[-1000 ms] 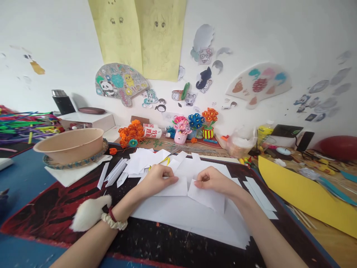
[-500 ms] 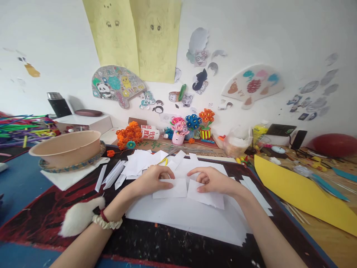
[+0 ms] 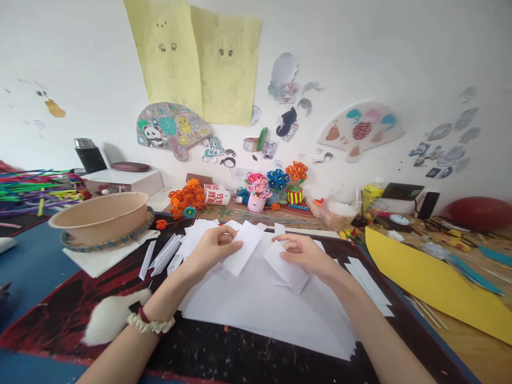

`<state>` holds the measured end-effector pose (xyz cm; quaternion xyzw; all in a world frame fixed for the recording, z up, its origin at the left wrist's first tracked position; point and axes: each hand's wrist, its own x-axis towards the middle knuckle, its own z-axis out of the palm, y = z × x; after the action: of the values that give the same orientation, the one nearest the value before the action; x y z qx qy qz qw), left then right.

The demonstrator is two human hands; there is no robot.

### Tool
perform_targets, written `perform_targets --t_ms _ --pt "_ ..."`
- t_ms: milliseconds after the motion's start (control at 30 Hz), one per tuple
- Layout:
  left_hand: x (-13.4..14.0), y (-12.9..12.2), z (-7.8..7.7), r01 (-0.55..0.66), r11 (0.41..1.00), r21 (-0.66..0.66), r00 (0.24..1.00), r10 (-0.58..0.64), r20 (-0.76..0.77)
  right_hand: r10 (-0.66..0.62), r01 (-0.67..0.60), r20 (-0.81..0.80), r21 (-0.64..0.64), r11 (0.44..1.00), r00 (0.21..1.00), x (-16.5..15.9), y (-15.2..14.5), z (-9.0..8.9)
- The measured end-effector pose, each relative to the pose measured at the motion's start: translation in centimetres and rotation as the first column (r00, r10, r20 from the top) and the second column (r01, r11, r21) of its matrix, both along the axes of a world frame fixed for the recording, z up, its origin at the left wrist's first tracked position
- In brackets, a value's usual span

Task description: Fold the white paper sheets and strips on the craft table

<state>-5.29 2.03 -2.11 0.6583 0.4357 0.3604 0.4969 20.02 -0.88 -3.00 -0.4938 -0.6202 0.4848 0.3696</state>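
Note:
My left hand (image 3: 219, 246) pinches a small white paper piece (image 3: 245, 249), tilted with its upper end to the right. In my right hand (image 3: 301, 252) is another white paper piece (image 3: 288, 273), slanting down to the right. The two pieces are apart. Both are held over a stack of large white paper sheets (image 3: 264, 320). Behind my left hand lies a heap of cut white papers (image 3: 196, 234). Narrow folded paper strips (image 3: 166, 255) rest to its left.
A beige oval basin (image 3: 100, 218) stands at the left near a white fluffy object (image 3: 112, 314). Pipe-cleaner flowers (image 3: 188, 196) and small flower pots (image 3: 256, 202) line the back. At the right lie a yellow sheet (image 3: 432, 282) and white paper strips (image 3: 370, 285).
Both paper pieces have turned from nearly level to steeply slanted. They are further apart, and my left hand's piece is raised. The whole view has shifted slightly.

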Motion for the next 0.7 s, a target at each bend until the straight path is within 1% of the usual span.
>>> perform_targets --t_ms 67,100,133,200,267,333,433,467,533,633,700 --pt "1.0 -0.4 -0.7 0.000 0.997 -0.074 0.999 0.004 0.048 -0.067 0.066 -0.100 -0.018 0.998 0.993 -1.1 -0.3 0.0" --pt "1.5 -0.6 -1.0 0.001 0.997 -0.079 0.999 0.003 0.047 -0.099 0.096 -0.154 -0.029 0.995 0.983 -1.7 -0.4 0.0" --pt "2.0 -0.9 -1.3 -0.006 0.997 -0.072 1.000 0.008 0.027 -0.130 0.125 -0.208 -0.038 0.991 0.970 -2.2 -0.6 0.0" --pt "2.6 -1.4 -1.5 -0.009 1.000 -0.016 0.999 0.008 -0.039 -0.187 0.178 -0.308 -0.055 0.982 0.933 -3.0 -0.8 -0.2" --pt "3.1 -1.9 -1.5 -0.011 0.998 0.055 0.993 0.017 -0.113 -0.230 0.217 -0.378 -0.076 0.973 0.897 -3.8 -1.1 -0.3" --pt "3.5 -2.4 -1.3 -0.002 0.995 0.099 0.987 0.018 -0.160 -0.253 0.240 -0.431 -0.085 0.967 0.866 -4.6 -1.5 -0.2" --pt "4.2 -3.2 -1.1 0.004 0.997 0.080 0.990 0.008 -0.142 -0.275 0.262 -0.490 -0.096 0.960 0.827 -5.8 -2.2 0.1" --pt "4.4 -3.5 -1.1 -0.001 0.998 0.069 0.992 0.010 -0.128 -0.277 0.255 -0.509 -0.115 0.960 0.815 -6.2 -2.5 0.2" --pt "4.8 -3.8 -1.1 -0.022 0.995 0.096 0.990 0.035 -0.134 -0.257 0.200 -0.548 -0.162 0.966 0.796 -6.9 -3.0 0.4" --pt "4.8 -3.7 -1.0 -0.031 0.979 0.199 0.983 0.066 -0.172 -0.145 0.050 -0.592 -0.174 0.983 0.793 -7.3 -3.4 0.3" --pt "4.2 -3.2 -0.7 0.004 0.978 0.211 0.986 0.031 -0.161 -0.058 -0.033 -0.580 -0.146 0.989 0.812 -7.0 -3.4 0.2"
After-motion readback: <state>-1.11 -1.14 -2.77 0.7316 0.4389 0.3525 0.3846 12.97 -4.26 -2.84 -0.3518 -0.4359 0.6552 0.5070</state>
